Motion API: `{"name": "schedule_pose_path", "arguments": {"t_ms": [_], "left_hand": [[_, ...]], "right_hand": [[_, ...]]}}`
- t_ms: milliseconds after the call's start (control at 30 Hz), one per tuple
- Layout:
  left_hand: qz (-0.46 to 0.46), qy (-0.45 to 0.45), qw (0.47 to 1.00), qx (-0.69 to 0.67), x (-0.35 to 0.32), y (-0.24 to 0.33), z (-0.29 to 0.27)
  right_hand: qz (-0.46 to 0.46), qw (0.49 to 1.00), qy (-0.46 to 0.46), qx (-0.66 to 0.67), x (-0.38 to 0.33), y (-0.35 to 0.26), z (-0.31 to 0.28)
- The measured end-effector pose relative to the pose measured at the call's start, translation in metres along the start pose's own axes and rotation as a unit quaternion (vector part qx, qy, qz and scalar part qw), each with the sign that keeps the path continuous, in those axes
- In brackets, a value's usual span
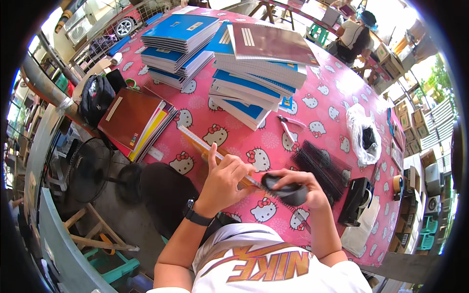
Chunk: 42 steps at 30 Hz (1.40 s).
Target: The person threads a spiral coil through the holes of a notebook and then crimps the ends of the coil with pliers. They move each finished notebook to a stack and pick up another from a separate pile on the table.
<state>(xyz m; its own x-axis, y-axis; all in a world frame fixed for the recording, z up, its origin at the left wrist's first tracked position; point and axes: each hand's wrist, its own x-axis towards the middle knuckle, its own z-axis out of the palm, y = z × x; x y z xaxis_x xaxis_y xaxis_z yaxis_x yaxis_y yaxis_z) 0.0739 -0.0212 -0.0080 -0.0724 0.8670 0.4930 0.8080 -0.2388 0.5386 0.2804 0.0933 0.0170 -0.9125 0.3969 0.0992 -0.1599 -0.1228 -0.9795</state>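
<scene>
My left hand [224,180], with a dark band at its wrist, grips a thin notebook [199,141] with an orange-brown cover, tilted so its punched edge faces up. Its fingers close around that edge. Beside it, my right hand [312,193] is closed on a rounded black object [289,191], slightly blurred, whose kind I cannot make out. This object sits against the notebook's lower right end. From there a dark spiral binding coil [300,218] trails toward my body. A bundle of black spiral coils [322,168] lies just beyond my right hand. Pink-handled cutting pliers [288,128] rest farther off.
Blue-covered notebooks [181,31] stand in stacks at the back of the pink patterned table [195,100]. Brown notebooks [129,115] lie at the left edge. On the right are a black tape dispenser [355,201] and a clear plastic bag [364,134]. Another person [354,36] sits far right.
</scene>
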Motion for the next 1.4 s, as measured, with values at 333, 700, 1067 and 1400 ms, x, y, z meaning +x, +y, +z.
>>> {"name": "schedule_pose_path", "arguments": {"t_ms": [333, 700, 1067, 1400], "left_hand": [[-0.024, 0.029, 0.999, 0.039, 0.003, -0.025, -0.019], [-0.051, 0.051, 0.997, -0.007, 0.006, -0.038, -0.022], [-0.229, 0.158, 0.892, -0.355, -0.009, -0.101, -0.024], [-0.249, 0.221, 0.779, -0.531, -0.006, -0.095, -0.026]], "right_hand": [[0.135, 0.92, 0.087, -0.357, 0.042, 0.006, -0.008], [0.003, 0.985, -0.015, -0.171, 0.057, 0.002, 0.014], [0.052, 0.974, 0.088, -0.2, 0.072, 0.02, 0.001], [-0.065, 0.982, -0.054, -0.17, 0.097, 0.019, 0.009]]}}
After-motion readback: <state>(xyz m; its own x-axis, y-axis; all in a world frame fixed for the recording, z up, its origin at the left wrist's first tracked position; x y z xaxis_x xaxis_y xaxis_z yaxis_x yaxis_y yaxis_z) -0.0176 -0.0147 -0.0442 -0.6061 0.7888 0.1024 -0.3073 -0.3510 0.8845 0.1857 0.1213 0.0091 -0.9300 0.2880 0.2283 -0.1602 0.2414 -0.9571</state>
